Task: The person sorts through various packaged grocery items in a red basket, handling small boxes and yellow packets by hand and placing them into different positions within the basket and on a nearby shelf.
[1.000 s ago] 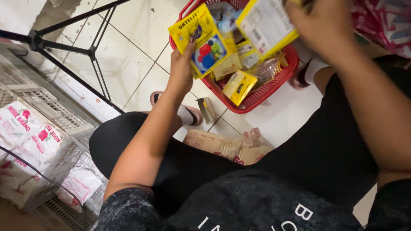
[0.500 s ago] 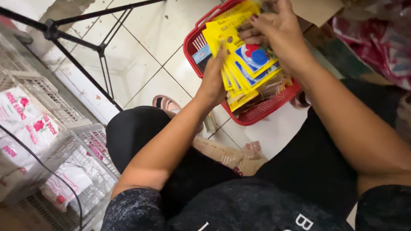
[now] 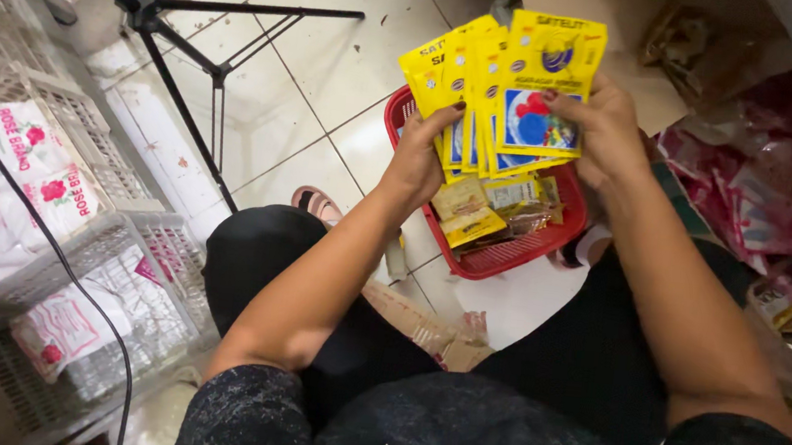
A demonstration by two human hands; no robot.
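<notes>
Head view: the person sits over a red basket (image 3: 509, 253) on the tiled floor (image 3: 332, 81), and every position below is given relative to that basket. Both hands are raised directly above it, holding a fanned stack of yellow packets (image 3: 500, 92). The left hand (image 3: 418, 162) grips the stack's left edge, fingers curled around the front and thumb behind; the right hand (image 3: 604, 126) grips the right side, thumb pressed across the face of the front packet and fingers closed behind it. Neither hand is slack. Judgement: the step in hand appears to be gathering and squaring the packets into one even bundle; the next move would call for aligning the offset edges between both palms while keeping the thumb pressure, since the fan is loose and the outer packets could slip. Contents of the basket: a few small packets (image 3: 474, 220) in yellow and brown wrappers lie on its floor, occupying only part of it; their exact count cannot be told. Left of the basket, well apart, stand white wire crates (image 3: 112, 253) holding white bags with pink print (image 3: 67, 326), stacked flat. A black tripod (image 3: 181, 37) stands on the floor left of the basket, between it and the crates. Right of the basket lies a heap of red and pink wrapped goods (image 3: 758, 180). Just behind the basket lies a sheet of brown cardboard (image 3: 620, 12). Just below the basket, near the person's knee, lies a crumpled brown bag (image 3: 425, 327).
</notes>
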